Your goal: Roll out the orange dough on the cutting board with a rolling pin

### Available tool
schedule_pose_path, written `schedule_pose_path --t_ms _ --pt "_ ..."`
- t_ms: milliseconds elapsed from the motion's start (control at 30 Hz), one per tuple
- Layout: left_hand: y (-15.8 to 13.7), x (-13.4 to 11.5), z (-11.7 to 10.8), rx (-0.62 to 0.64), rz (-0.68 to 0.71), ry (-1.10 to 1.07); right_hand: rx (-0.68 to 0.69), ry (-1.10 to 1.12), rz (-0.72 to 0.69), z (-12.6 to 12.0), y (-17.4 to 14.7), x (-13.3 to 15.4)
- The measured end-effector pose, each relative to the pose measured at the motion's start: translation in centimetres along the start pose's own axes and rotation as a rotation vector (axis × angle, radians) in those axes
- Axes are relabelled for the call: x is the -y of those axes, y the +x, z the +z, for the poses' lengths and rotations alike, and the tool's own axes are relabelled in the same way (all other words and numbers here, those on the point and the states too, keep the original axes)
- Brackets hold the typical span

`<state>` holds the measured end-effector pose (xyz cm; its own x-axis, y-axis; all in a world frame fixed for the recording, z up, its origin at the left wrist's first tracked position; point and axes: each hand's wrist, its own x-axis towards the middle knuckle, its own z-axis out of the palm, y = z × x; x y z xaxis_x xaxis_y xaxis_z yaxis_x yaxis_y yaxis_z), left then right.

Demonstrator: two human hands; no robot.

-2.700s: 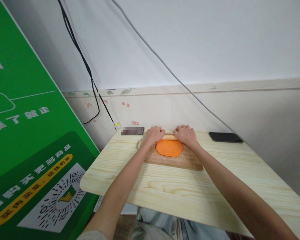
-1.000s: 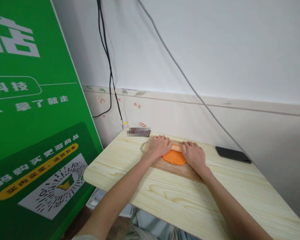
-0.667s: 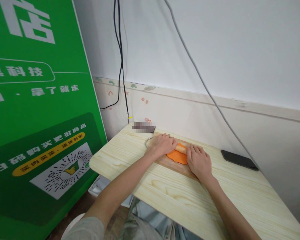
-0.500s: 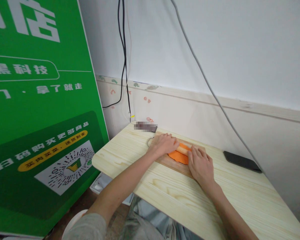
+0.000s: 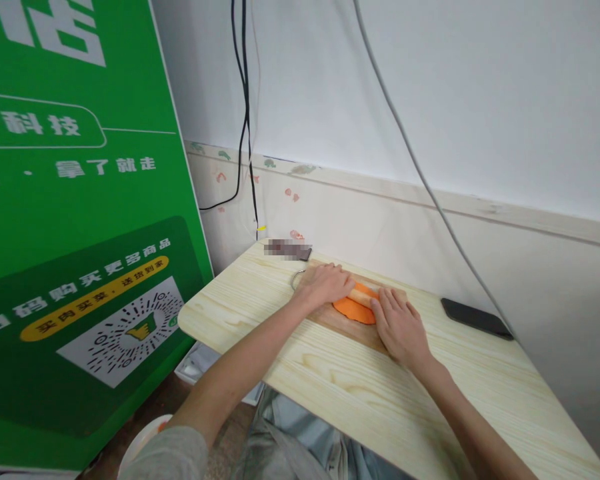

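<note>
A light wooden rolling pin (image 5: pixel 363 295) lies across a flat orange sheet of dough or clay (image 5: pixel 355 311); which of the two it is I cannot tell. Beneath them is a brown wooden board (image 5: pixel 347 328) with a metal ring handle at its left end. My left hand (image 5: pixel 326 283) is closed over the pin's left end, knuckles up. Over the right end lies my right hand (image 5: pixel 399 323), its fingers together and bent on the pin. Both ends of the pin are hidden under my hands. Orange shows on the near and far sides of the pin.
The board rests on a pale wood-grain table (image 5: pixel 330 373) against the wall. A black phone (image 5: pixel 477 319) lies at the right back, a blurred-out dark item (image 5: pixel 287 249) at the left back. A grey cable (image 5: pixel 415 157) slants down the wall. A green sign (image 5: pixel 130 207) stands at left.
The whole view has shifted slightly. My hands keep their places on the rolling pin, and slightly more of the orange sheet shows beyond it.
</note>
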<state>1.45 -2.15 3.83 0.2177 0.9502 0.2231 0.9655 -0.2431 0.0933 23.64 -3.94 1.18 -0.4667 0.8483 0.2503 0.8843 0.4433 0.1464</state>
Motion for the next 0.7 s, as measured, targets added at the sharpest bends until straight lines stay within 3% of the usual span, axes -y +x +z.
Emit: schedule_pose_path --t_ms 167,300,700 --pt "-0.2 0.3 -0.1 0.006 0.024 0.024 0.143 -0.060 0.068 -1.4 4.0 -0.8" --pt "0.0 0.5 0.0 -0.007 0.022 -0.004 0.155 -0.084 0.075 -1.8 4.4 -0.3" --pt "0.0 0.4 -0.3 0.011 -0.111 -0.065 -0.113 0.111 -0.015 1.3 -4.3 1.6"
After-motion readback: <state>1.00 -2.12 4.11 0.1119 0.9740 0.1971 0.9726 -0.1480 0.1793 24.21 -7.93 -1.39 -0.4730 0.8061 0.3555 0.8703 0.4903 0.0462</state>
